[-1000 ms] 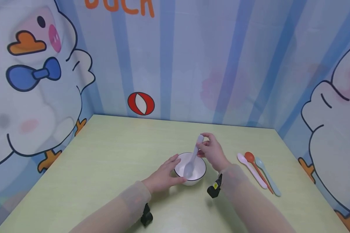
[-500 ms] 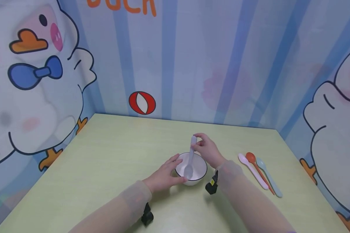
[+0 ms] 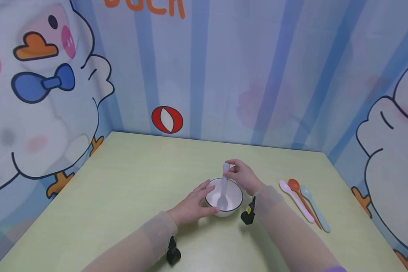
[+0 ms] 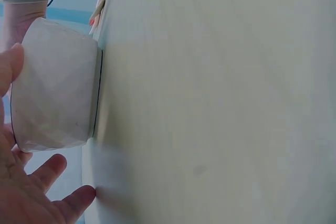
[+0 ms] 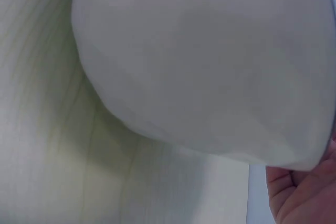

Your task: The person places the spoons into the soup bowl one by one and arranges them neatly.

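Observation:
A white bowl [image 3: 226, 214] with a dark rim stands upright on the table. My left hand [image 3: 192, 205] holds it from the left, thumb at the near rim and fingers spread along the left side. The left wrist view shows the thumb against the bowl's wall [image 4: 58, 87]. Over the far right rim, my right hand [image 3: 245, 178] pinches the handle of a pale lavender spoon [image 3: 224, 189]. The spoon's head is down inside the bowl, its handle nearly upright. In the right wrist view, the bowl [image 5: 210, 66] fills most of the picture and hides the spoon.
To the right lie a pink spoon [image 3: 296, 201], an orange spoon [image 3: 294, 185] and a light blue-green spoon [image 3: 315, 208], side by side on the pale yellow table [image 3: 149, 170]. A printed duck curtain [image 3: 221, 75] rises behind the table.
The spoon has swung from leaning right to nearly upright, and its head has shifted right within the bowl. My right hand moved left, then slightly lower. The left hand keeps its place at the bowl.

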### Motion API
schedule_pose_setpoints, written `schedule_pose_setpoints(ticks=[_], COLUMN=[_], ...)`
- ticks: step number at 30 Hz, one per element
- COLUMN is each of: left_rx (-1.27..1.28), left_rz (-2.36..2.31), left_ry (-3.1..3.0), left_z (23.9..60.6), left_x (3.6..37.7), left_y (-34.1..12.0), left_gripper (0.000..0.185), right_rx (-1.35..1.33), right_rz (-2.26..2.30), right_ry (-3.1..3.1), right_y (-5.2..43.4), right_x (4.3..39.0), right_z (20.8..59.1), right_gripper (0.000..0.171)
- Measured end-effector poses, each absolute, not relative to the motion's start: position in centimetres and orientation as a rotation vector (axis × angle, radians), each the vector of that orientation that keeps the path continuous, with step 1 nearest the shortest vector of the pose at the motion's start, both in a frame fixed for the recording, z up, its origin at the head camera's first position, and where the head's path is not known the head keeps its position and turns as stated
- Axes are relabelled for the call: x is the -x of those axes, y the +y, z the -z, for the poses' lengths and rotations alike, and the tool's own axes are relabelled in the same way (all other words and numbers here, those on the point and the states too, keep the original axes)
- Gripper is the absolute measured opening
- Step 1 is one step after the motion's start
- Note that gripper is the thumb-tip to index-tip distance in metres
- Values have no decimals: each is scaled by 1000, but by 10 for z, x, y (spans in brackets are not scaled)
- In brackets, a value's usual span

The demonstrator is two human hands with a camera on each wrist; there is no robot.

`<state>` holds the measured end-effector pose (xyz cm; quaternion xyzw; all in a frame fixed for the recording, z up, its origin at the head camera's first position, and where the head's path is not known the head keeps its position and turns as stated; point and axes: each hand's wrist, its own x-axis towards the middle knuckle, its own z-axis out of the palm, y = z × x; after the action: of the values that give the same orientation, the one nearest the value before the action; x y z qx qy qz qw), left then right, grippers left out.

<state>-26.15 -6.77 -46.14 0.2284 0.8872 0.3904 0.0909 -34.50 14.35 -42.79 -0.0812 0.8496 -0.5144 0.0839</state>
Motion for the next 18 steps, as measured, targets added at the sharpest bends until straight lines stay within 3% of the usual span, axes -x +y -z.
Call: schedule_pose_setpoints(ticks=[18], left_rx=[-662], left_rz=[-1142], left_ry=[2639], left_z=[462], left_x=[261], left_y=[-68], left_gripper=[83], right_rx=[260], right_rz=[1483], right_ry=[2547], right_y=[145], right_x=[348], right_z=[428], right_gripper=[57])
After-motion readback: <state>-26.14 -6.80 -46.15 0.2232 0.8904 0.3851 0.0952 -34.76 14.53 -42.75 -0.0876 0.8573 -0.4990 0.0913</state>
